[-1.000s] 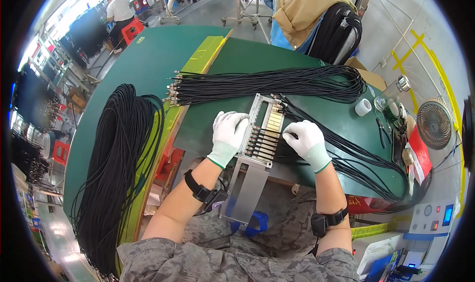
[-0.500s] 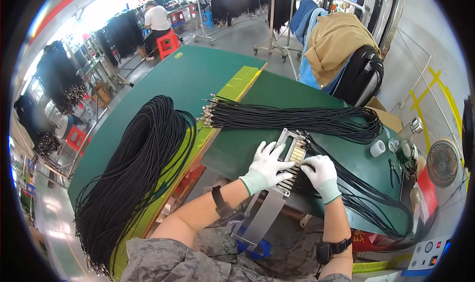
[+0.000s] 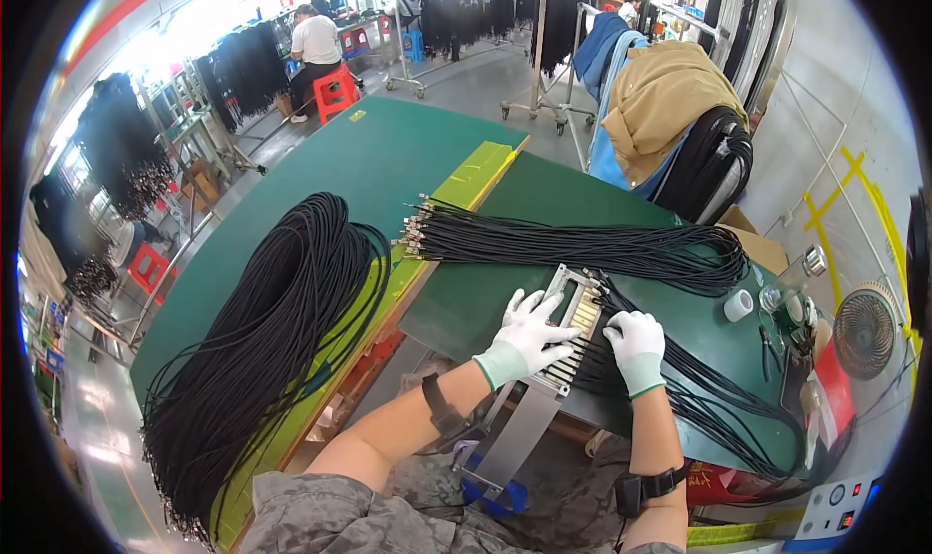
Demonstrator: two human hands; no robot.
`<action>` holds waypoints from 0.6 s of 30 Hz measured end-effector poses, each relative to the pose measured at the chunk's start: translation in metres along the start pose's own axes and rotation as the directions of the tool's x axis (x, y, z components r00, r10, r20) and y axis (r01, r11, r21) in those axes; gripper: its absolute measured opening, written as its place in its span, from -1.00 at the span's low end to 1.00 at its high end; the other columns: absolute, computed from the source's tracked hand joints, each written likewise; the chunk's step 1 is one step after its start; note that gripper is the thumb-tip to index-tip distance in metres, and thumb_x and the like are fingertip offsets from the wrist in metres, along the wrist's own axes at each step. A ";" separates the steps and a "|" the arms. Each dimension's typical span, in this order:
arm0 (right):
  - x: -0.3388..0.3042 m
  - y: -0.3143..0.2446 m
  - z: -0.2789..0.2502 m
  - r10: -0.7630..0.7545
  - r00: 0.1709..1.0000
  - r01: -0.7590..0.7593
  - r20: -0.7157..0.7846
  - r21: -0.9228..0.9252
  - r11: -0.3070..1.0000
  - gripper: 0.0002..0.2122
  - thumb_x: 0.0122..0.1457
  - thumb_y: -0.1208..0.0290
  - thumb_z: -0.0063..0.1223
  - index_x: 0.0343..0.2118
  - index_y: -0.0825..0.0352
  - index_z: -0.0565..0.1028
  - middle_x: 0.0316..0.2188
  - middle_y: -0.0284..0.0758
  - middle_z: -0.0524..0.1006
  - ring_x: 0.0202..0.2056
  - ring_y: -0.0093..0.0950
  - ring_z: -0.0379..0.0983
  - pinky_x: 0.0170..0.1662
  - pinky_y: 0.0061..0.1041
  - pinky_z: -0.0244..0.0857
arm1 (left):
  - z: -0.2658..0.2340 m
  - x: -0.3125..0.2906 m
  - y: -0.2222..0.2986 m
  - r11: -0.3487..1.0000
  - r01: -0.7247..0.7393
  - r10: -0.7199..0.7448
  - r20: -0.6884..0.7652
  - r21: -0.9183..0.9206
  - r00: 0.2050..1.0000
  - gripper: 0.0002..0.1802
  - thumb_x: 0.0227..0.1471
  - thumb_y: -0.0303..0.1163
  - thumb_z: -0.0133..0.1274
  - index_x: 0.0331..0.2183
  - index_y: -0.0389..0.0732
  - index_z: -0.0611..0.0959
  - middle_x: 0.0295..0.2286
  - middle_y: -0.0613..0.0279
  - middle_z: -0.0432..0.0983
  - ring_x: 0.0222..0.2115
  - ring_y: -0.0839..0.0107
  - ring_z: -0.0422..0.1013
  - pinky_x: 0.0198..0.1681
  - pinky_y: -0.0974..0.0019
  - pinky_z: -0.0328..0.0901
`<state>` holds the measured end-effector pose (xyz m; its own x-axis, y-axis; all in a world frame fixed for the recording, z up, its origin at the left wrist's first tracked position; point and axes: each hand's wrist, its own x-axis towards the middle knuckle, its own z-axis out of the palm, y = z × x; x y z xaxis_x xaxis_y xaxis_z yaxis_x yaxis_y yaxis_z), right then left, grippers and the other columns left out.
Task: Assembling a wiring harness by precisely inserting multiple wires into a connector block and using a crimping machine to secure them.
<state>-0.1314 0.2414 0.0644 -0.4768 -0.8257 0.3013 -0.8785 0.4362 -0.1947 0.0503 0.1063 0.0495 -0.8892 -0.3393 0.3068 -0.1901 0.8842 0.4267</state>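
Note:
A metal slotted fixture (image 3: 565,371) with a row of pale, brass-coloured pieces stands at the table's near edge. My left hand (image 3: 527,340), in a white glove, rests on its left side with fingers spread, index finger and thumb reaching over the slots. Black cables (image 3: 670,352) run from the fixture's right side toward the lower right. Just right of the slots is my gloved right hand (image 3: 638,348), its fingers curled and fingertips pinched beside these cables. What lies between those fingertips is hidden. Behind the fixture lies a bundle of black cables (image 3: 582,248) with metal ends at left.
A large heap of black cables (image 3: 282,311) drapes over the green table (image 3: 408,132) at left, beside a yellow-topped strip (image 3: 476,173). At right are a white roll (image 3: 738,305), pliers (image 3: 766,352) and a small fan (image 3: 867,331). Jackets (image 3: 670,98) hang on a rack behind.
My right hand has drawn slightly away from the fixture's slots to the right. My left hand stays on the fixture, its thumb a little higher. The whole view has shifted slightly.

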 end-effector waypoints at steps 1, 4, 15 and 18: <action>0.000 -0.001 -0.001 -0.013 1.000 0.013 0.020 -0.016 1.000 -0.81 -0.09 0.33 0.25 -0.37 0.17 0.56 -0.47 -0.34 0.52 -0.30 -0.28 0.44 -0.23 -0.27 0.30 | 0.000 0.000 -0.001 1.000 0.001 -0.001 0.001 -0.001 1.000 -0.64 0.01 0.00 0.09 -0.10 0.32 0.66 0.17 -0.09 0.18 0.18 -0.13 0.06 0.28 -0.15 -0.23; 0.000 0.002 0.006 -0.012 1.000 0.013 -0.024 0.043 0.999 -0.82 -0.07 0.31 0.24 -0.37 0.15 0.54 -0.45 -0.34 0.52 -0.31 -0.28 0.44 -0.23 -0.30 0.30 | 0.002 0.000 -0.001 1.000 0.004 -0.004 -0.009 -0.014 1.000 -0.64 0.00 -0.01 0.10 -0.10 0.32 0.66 0.17 -0.07 0.18 0.19 -0.13 0.05 0.29 -0.14 -0.24; -0.004 -0.004 -0.003 -0.023 0.993 0.025 -0.119 0.020 0.999 -0.83 -0.08 0.36 0.24 -0.38 0.19 0.55 -0.46 -0.32 0.52 -0.29 -0.25 0.44 -0.17 -0.28 0.32 | 0.001 -0.002 0.002 0.998 0.006 -0.006 0.000 -0.061 1.000 -0.64 0.00 -0.01 0.10 -0.11 0.29 0.67 0.16 -0.06 0.19 0.19 -0.11 0.06 0.29 -0.13 -0.25; -0.002 0.006 -0.003 0.041 0.980 -0.050 -0.192 -0.045 0.998 -0.87 -0.08 0.35 0.23 -0.43 0.18 0.56 -0.46 -0.33 0.51 -0.30 -0.25 0.43 -0.17 -0.28 0.31 | 0.005 0.002 -0.003 0.999 -0.014 0.014 -0.015 -0.045 1.000 -0.65 -0.01 0.00 0.11 -0.13 0.28 0.69 0.16 -0.03 0.21 0.18 -0.10 0.07 0.29 -0.13 -0.23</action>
<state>-0.1359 0.2473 0.0654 -0.5087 -0.7231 0.4672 -0.8539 0.4928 -0.1670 0.0467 0.1046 0.0445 -0.8855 -0.3319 0.3251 -0.1586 0.8736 0.4601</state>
